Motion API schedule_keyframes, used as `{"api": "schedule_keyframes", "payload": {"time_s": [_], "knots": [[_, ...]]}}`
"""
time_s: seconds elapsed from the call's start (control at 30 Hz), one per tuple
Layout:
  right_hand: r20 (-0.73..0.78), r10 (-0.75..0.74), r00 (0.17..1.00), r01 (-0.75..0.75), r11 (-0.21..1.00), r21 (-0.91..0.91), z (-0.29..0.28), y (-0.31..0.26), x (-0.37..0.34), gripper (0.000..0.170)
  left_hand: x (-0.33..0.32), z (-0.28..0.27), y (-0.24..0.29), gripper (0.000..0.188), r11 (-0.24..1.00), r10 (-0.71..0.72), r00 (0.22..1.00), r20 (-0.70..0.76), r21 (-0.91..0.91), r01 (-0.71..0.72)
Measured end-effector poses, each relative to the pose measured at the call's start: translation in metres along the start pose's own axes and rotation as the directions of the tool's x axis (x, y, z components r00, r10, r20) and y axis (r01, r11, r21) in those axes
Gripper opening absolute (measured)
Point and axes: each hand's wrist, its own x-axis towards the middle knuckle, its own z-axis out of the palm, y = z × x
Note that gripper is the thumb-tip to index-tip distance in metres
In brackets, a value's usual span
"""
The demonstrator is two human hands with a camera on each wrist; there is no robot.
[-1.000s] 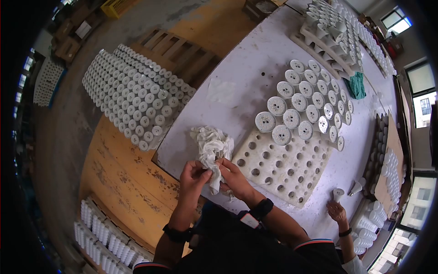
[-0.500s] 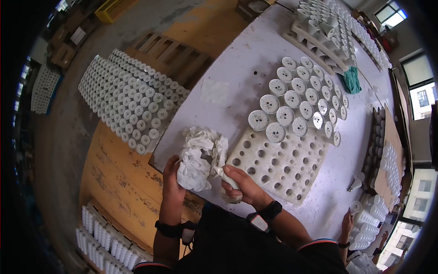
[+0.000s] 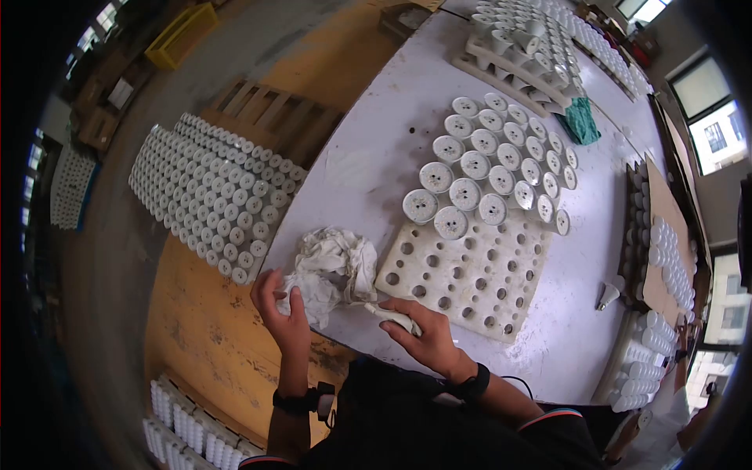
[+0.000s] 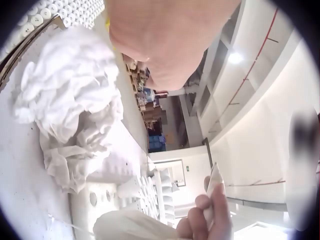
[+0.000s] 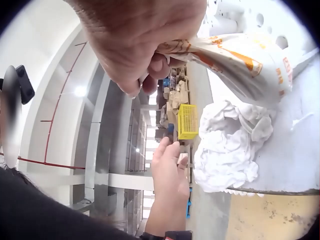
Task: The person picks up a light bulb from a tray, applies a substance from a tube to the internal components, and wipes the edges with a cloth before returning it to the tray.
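Fingers [image 5: 157, 66] of the right hand [image 3: 429, 337] pinch a bag [image 5: 272, 75], orange print [image 5: 245, 61] unreadable; left hand [image 3: 288, 317], fingers spread.

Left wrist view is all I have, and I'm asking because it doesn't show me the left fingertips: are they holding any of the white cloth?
Observer: No. In the right wrist view, the left hand is open, its fingers apart from the white cloth.
Operator: And does the white wrapping in the right hand carry any print?
Observer: Yes. The right wrist view shows orange print on the white wrapping gripped by the right hand.
Operator: Is anything green lying on the table?
Observer: Yes. The head view shows a crumpled green cloth on the table.
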Motion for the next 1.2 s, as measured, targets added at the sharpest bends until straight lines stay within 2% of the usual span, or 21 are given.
{"api": "schedule_keyframes", "payload": {"time_s": [0.03, 0.1, 0.13, 0.17, 0.23, 0.27, 0.33, 0.47, 0.53, 0.57, 0.63, 0.67, 0.77, 0.8, 0.87, 0.93, 1.0, 1.03, 1.1, 1.17, 1.2], "knots": [[-0.037, -0.007, 0.999, 0.006, 1.000, -0.014, -0.005, -0.003, -0.003, 0.027, -0.005, 0.005, 0.005, 0.030, 0.999, 0.026, 1.000, 0.012, -0.029, -0.025], [-0.044, -0.024, 0.999, 0.023, 1.000, -0.012, -0.017, -0.008, -0.014, 0.028, -0.014, 0.021, 0.015, 0.022, 0.819, -0.171, 0.929, 0.329, -0.476, 0.320], [-0.069, 0.024, 0.997, -0.023, 0.999, 0.024, -0.023, -0.012, -0.019, 0.027, -0.006, 0.027, 0.028, 0.019, 0.623, -0.280, 0.769, 0.575, -0.501, 0.601], [-0.097, 0.016, 0.995, -0.015, 1.000, 0.012, -0.030, -0.016, -0.025, 0.027, -0.004, 0.041, 0.030, 0.019, 0.622, -0.251, 0.770, 0.586, -0.511, 0.593], [-0.139, 0.232, 0.963, -0.209, 0.965, 0.158, -0.046, -0.023, -0.039, 0.025, -0.004, 0.083, 0.019, 0.028, 0.624, -0.356, 0.603, 0.714, -0.299, 0.722], [-0.216, 0.233, 0.948, -0.202, 0.967, 0.156, -0.052, -0.024, -0.048, 0.024, -0.007, 0.106, 0.013, 0.028, 0.633, -0.337, 0.604, 0.722, -0.301, 0.713], [-0.307, 0.232, 0.923, -0.205, 0.972, 0.118, -0.067, -0.033, -0.063, 0.023, -0.017, 0.154, 0.001, 0.039, 0.911, -0.074, 0.891, 0.447, -0.332, 0.242], [-0.443, 0.243, 0.863, -0.213, 0.970, 0.116, -0.090, -0.033, -0.095, 0.022, -0.001, 0.216, 0.008, 0.047, 0.937, -0.007, 0.867, 0.498, -0.301, 0.180], [-0.478, 0.239, 0.845, -0.208, 0.971, 0.117, -0.103, -0.035, -0.109, 0.022, 0.009, 0.227, 0.021, 0.050, 0.737, -0.191, 0.630, 0.753, -0.314, 0.598], [-0.488, 0.239, 0.839, -0.206, 0.971, 0.121, -0.110, -0.036, -0.117, 0.022, 0.007, 0.227, 0.026, 0.050, 0.741, -0.182, 0.627, 0.757, -0.313, 0.594], [-0.487, 0.301, 0.820, -0.255, 0.954, 0.160, -0.126, -0.038, -0.134, 0.022, 0.002, 0.216, 0.042, 0.049, 0.676, -0.193, 0.736, 0.648, -0.456, 0.579], [-0.494, 0.303, 0.815, -0.252, 0.953, 0.169, -0.133, -0.034, -0.143, 0.022, -0.005, 0.215, 0.039, 0.044, 0.749, -0.107, 0.864, 0.492, -0.532, 0.396], [-0.571, 0.123, 0.812, -0.149, 0.989, 0.001, -0.155, -0.027, -0.171, 0.025, -0.034, 0.169, 0.088, 0.040, 0.880, 0.069, 0.964, 0.257, -0.471, 0.063], [-0.564, 0.104, 0.819, -0.149, 0.988, -0.035, -0.163, -0.031, -0.177, 0.026, -0.046, 0.151, 0.103, 0.040, 0.881, 0.077, 0.959, 0.273, -0.469, 0.063], [-0.565, 0.092, 0.820, -0.154, 0.986, -0.062, -0.179, -0.035, -0.191, 0.026, -0.070, 0.115, 0.130, 0.047, 0.727, 0.022, 0.715, 0.699, -0.502, 0.469], [-0.539, -0.004, 0.842, -0.136, 0.966, -0.220, -0.192, -0.035, -0.205, 0.028, -0.093, 0.089, 0.148, 0.058, 0.492, 0.180, 0.342, 0.922, -0.386, 0.781], [-0.534, -0.042, 0.845, -0.119, 0.957, -0.263, -0.202, -0.038, -0.216, 0.029, -0.117, 0.074, 0.179, 0.067, 0.410, 0.231, 0.087, 0.969, -0.178, 0.894], [-0.525, -0.076, 0.848, -0.107, 0.944, -0.311, -0.207, -0.038, -0.222, 0.029, -0.123, 0.072, 0.192, 0.067, 0.417, 0.229, 0.084, 0.970, -0.175, 0.892], [-0.529, -0.103, 0.842, -0.107, 0.930, -0.352, -0.216, -0.039, -0.233, 0.030, -0.132, 0.071, 0.217, 0.068, 0.137, 0.298, -0.247, 0.922, 0.214, 0.967], [-0.480, -0.169, 0.861, -0.045, 0.914, -0.402, -0.224, -0.042, -0.242, 0.033, -0.142, 0.068, 0.234, 0.064, 0.223, 0.322, -0.281, 0.904, 0.216, 0.951], [-0.461, -0.204, 0.864, -0.017, 0.902, -0.431, -0.228, -0.040, -0.247, 0.038, -0.148, 0.064, 0.244, 0.064, 0.225, 0.306, -0.196, 0.932, 0.129, 0.966]]}}
